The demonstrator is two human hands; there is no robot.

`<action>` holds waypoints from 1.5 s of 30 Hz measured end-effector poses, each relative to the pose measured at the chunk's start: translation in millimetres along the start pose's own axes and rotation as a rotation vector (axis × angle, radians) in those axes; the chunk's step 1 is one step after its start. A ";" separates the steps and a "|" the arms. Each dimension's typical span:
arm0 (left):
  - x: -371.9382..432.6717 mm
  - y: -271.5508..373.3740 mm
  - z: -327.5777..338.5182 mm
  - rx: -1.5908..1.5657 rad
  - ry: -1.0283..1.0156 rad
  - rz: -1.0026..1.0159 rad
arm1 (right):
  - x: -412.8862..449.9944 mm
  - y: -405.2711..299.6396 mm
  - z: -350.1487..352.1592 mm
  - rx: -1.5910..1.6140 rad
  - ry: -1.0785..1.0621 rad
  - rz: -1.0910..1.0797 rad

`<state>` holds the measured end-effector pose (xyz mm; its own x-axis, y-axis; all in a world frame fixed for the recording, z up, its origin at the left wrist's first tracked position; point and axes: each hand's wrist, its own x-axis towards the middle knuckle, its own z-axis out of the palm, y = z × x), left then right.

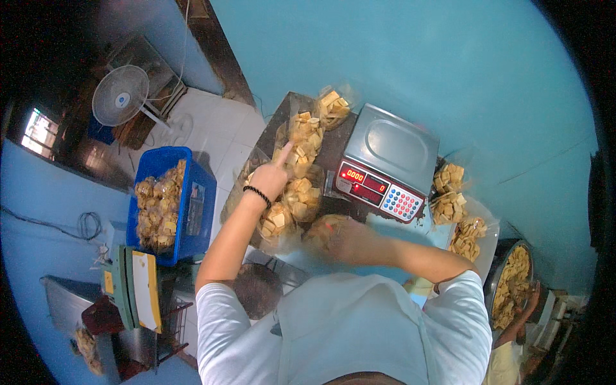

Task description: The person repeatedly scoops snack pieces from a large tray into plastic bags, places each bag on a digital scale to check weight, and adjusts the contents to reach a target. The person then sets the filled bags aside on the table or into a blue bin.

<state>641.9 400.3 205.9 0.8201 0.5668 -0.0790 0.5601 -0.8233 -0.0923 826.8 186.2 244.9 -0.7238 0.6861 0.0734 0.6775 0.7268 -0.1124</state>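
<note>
My left hand [271, 180], with a black beaded bracelet at the wrist, is over clear plastic bags of tan, square-cut snack pieces. Its index finger is stretched out across a bag [307, 134]; the other fingers are mostly hidden, and no grip shows. Blurred by motion, my right hand [353, 240] is closed on another filled bag [325, 233] with a red spot near its top, at the table's near edge. More filled bags [301, 198] crowd around the left hand. A digital scale [385, 161] stands to the right of them, its pan bare.
Right of the scale are bagged pieces [450, 207] and a large clear bag [486, 226]. A co-worker's hand [529, 298] is at a metal basin [490, 284] of loose pieces. At left stand a blue crate [199, 211] of bags, a green scale [124, 288] and a fan [120, 95].
</note>
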 end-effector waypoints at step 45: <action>-433.9 240.4 34.6 -0.488 0.132 -1.192 | 102.4 287.1 54.2 -0.146 0.094 0.531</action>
<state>416.7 -42.5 183.7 -0.2214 0.9702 -0.0985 0.9109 0.2418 0.3343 940.1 463.4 166.4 -0.2675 0.9544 0.1325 0.9620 0.2724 -0.0200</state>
